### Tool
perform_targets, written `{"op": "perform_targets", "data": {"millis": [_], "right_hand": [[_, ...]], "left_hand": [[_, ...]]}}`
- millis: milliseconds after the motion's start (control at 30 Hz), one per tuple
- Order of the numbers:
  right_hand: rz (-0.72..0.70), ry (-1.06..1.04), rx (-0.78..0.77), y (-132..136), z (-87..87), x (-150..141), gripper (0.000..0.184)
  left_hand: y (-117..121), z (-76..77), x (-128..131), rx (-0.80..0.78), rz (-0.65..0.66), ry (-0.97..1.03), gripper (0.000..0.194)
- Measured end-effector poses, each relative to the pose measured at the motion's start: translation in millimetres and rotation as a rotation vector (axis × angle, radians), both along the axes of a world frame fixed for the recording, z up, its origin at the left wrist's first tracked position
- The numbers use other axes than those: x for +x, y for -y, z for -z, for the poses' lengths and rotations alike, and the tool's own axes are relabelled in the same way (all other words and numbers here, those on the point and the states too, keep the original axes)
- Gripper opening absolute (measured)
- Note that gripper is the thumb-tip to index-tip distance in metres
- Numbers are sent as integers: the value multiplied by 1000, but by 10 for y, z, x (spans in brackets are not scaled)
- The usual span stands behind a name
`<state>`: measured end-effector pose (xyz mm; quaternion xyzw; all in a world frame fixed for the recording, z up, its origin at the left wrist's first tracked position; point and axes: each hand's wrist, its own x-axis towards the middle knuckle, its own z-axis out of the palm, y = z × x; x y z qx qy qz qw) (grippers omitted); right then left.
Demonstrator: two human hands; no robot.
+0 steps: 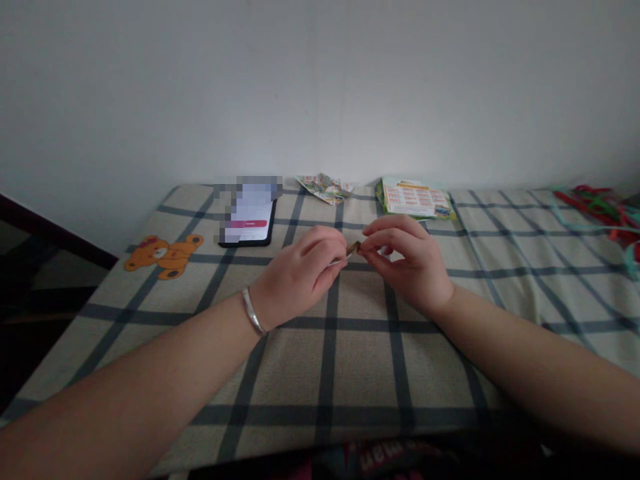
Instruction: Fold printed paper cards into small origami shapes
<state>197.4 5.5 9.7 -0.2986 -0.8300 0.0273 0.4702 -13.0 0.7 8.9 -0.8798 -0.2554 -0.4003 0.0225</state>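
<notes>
My left hand [305, 270], with a silver bangle at its wrist, is closed in a pinch around a small thing with a thin pale edge. From its fingertips a small brownish piece [354, 247] sticks out toward the right. My right hand [407, 257] pinches the other end of this piece between thumb and fingers. Both hands meet just above the checked tablecloth [300, 373]. What kind of thing the piece is I cannot make out, as fingers cover most of it.
A phone [250, 217] with a lit screen lies at the back left, beside a flat orange bear [164, 256]. Near the wall are a crumpled printed wrapper [327, 187] and a green printed packet [416, 199]. Red and green strips [600, 210] lie at the far right.
</notes>
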Motion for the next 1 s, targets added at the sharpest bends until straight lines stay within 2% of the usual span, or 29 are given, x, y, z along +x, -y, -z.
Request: {"op": "perform_targets", "data": {"millis": [333,700,1000], "right_hand": [[58,62,91,1,-5,22,11],[107,60,210,19,-30,28,14],[103,141,208,16,-19,49,9]], "left_hand": [[11,11,-3,19,-43,10,16],[46,-38,52,-177,-72,155,13],[38,-24,50,-184,-45,170,13]]}}
